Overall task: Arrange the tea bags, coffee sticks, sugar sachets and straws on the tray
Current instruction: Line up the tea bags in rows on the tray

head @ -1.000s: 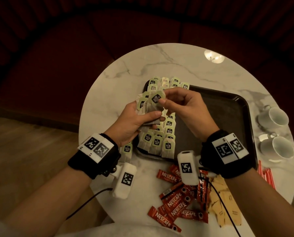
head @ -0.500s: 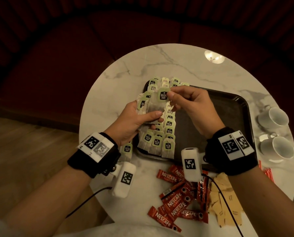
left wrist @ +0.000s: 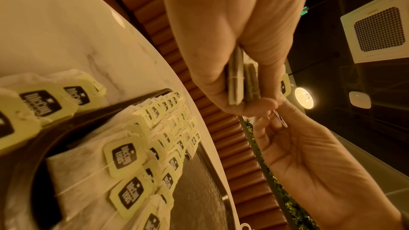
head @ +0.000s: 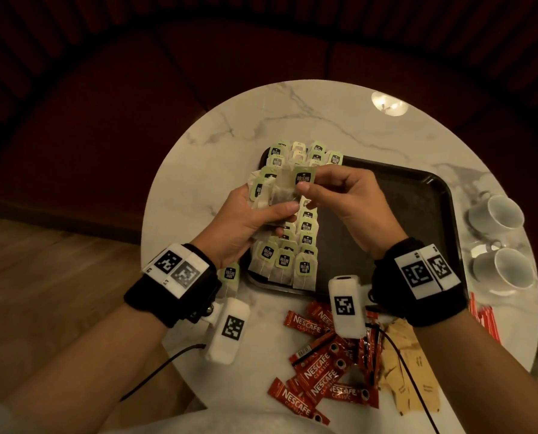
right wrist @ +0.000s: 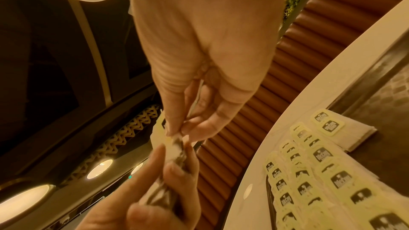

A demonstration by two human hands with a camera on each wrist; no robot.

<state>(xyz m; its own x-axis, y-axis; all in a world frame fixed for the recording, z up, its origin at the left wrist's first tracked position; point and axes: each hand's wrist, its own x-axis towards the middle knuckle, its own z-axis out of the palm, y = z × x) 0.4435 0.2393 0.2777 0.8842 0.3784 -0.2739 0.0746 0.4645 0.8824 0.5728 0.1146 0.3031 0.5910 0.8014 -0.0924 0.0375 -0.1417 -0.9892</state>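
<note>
- Left hand point(head: 242, 223) grips a stack point(head: 272, 195) of tea bags above the tray's left part, tags pointing away from the person.
- Right hand point(head: 346, 198) pinches the front bag's tag point(head: 304, 179).
- Tray point(head: 418, 195): bag rows point(head: 288, 255) along the left side.
- Worktop point(head: 261, 120): coffee sticks point(head: 321, 371), sugar sachets point(head: 408, 374), cups point(head: 496, 214).

A left hand point(left wrist: 232, 45) grips a small stack of tea bags point(left wrist: 242, 83) edge-on between thumb and fingers. Below it, a right hand point(left wrist: 314, 160) pinches a tag at the stack's tip. At left, rows of green-tagged tea bags point(left wrist: 155, 146) lie overlapping on a dark tray point(left wrist: 199, 190) on the marble tabletop point(left wrist: 55, 32).
</note>
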